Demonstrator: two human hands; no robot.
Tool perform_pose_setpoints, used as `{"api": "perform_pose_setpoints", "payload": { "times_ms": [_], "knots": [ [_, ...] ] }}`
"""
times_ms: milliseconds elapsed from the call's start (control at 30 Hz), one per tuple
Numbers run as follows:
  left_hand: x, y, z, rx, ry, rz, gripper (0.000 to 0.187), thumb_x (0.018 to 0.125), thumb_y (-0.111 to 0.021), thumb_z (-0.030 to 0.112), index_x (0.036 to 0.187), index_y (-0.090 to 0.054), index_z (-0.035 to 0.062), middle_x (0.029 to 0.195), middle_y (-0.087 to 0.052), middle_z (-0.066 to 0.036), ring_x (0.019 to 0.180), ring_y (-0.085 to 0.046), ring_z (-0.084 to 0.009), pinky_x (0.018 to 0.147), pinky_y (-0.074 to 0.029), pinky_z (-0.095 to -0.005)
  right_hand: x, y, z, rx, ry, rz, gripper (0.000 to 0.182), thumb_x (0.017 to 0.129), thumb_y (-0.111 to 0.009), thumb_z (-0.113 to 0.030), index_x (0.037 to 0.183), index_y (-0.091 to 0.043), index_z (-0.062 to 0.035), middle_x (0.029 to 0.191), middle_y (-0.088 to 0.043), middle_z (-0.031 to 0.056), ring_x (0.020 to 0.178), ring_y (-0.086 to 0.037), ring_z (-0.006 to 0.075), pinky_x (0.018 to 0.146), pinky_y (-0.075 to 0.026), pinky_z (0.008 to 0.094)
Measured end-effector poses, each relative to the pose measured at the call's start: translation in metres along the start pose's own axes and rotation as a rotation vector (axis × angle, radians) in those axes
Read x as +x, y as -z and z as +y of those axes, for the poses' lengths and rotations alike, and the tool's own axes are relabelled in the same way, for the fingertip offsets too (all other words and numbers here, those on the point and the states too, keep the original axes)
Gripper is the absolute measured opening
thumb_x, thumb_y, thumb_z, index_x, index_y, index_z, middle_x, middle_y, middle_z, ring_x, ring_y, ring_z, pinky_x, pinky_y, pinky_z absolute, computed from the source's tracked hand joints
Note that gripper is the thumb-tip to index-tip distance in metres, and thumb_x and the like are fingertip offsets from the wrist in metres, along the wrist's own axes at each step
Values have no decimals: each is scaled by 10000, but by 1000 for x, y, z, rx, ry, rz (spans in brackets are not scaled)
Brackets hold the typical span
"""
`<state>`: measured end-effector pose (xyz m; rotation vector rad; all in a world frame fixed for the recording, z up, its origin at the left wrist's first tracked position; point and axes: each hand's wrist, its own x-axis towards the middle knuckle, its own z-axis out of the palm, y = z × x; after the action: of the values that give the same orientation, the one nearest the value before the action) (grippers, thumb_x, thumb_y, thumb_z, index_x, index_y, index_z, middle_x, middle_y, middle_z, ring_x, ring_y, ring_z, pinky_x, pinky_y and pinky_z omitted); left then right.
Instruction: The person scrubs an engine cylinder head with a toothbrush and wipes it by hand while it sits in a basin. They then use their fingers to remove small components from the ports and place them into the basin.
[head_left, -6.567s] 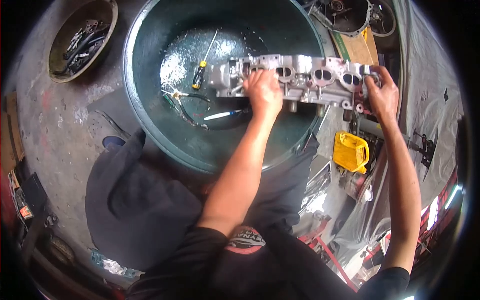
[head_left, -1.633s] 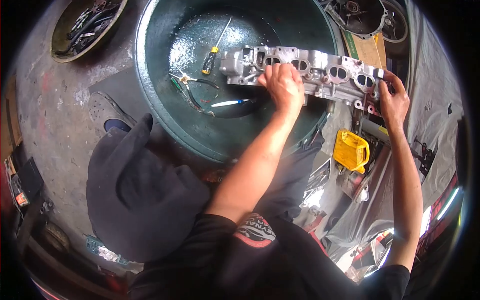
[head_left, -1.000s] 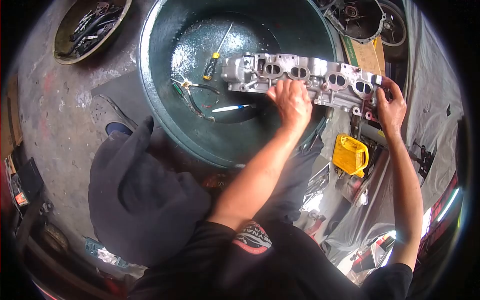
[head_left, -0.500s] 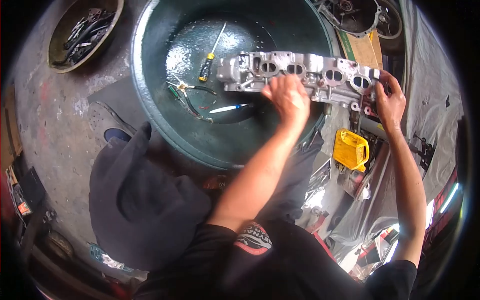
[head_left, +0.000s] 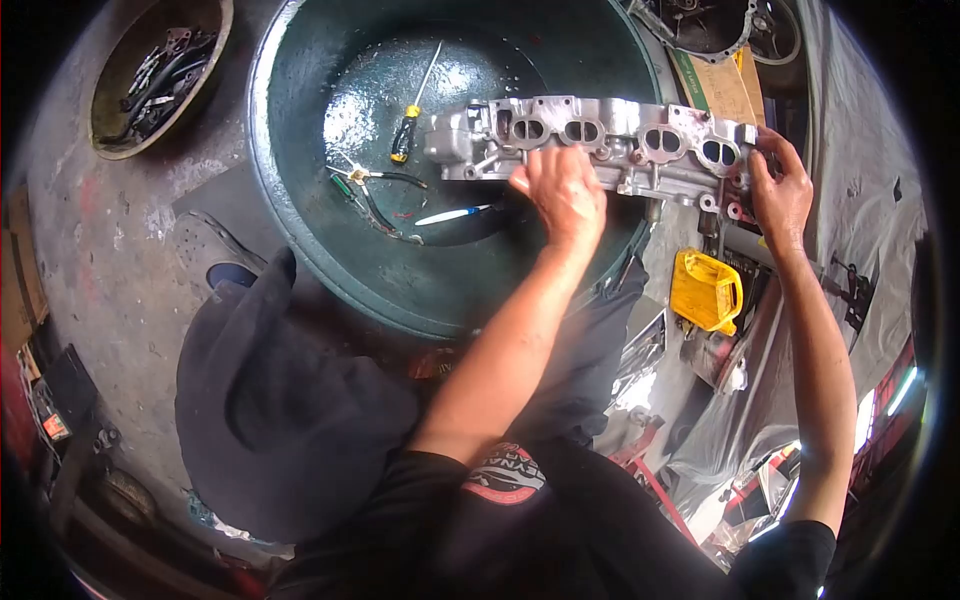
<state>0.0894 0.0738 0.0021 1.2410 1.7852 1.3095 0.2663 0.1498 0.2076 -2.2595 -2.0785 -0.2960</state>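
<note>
A silver metal cylinder head [head_left: 620,135] with paired oval ports lies across the right part of a large dark green tub [head_left: 262,120], its right end beyond the rim. My right hand [head_left: 782,195] grips that right end, thumb on the near face. Against the near side, left of the middle, my left hand [head_left: 565,195] is closed in a fist, knuckles up; its curled fingers hide whatever is in them. Inside the tub lie a yellow-and-black screwdriver [head_left: 404,138], pliers with dark handles [head_left: 375,200], a green-handled tool [head_left: 341,185] and a white-and-blue brush-like tool [head_left: 450,215].
A round basin [head_left: 98,115] of metal parts stands at the upper left. A cut yellow plastic container [head_left: 706,290] sits right of the tub, below the cylinder head. Cardboard [head_left: 722,85] and a large metal housing [head_left: 745,25] are at the upper right. Grey sheeting [head_left: 860,170] hangs along the right.
My left fist has shifted slightly left along the cylinder head. The right hand keeps its grip on the end. The whole view has shifted a little.
</note>
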Motion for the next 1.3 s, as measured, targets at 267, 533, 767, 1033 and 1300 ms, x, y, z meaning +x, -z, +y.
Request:
{"api": "perform_pose_setpoints", "payload": {
  "times_ms": [267,533,767,1033,1300],
  "knots": [
    [11,-6,-10,0,-72,38,56,871,-602,84,823,-617,107,833,-617,-82,910,-577,-300,852,-375,-480,0,0,1,9,3,-10,367,859,-614,-296,1143,-717,-88,1077,-728,172,1040,-694,361,920,-516,399],
    [14,-11,-27,8,-93,64,97,817,-633,55,901,-652,100,888,-617,-63,953,-558,-291,880,-350,-476,5,1,0,20,2,-36,369,855,-629,-303,1150,-718,-100,1088,-729,161,1058,-693,348,928,-516,396],
    [11,-3,-18,28,-81,-23,275,682,-710,46,946,-655,102,936,-626,-73,1013,-546,-293,904,-357,-499,3,-1,2,-34,39,-24,382,854,-627,-312,1155,-714,-92,1095,-726,165,1058,-690,359,918,-521,406],
    [13,-9,-26,5,-104,89,224,744,-631,28,952,-668,101,870,-610,-45,972,-562,-277,892,-351,-489,3,0,0,-28,14,-27,401,846,-631,-322,1153,-712,-77,1121,-719,176,1076,-683,358,941,-510,401],
    [15,-1,-39,-137,-30,-3,218,791,-735,74,1006,-701,96,915,-634,-47,960,-560,-269,923,-362,-457,-1,2,-4,-11,-11,-32,382,850,-630,-310,1142,-715,-79,1107,-725,176,1084,-685,358,958,-507,403]
  ]
}}
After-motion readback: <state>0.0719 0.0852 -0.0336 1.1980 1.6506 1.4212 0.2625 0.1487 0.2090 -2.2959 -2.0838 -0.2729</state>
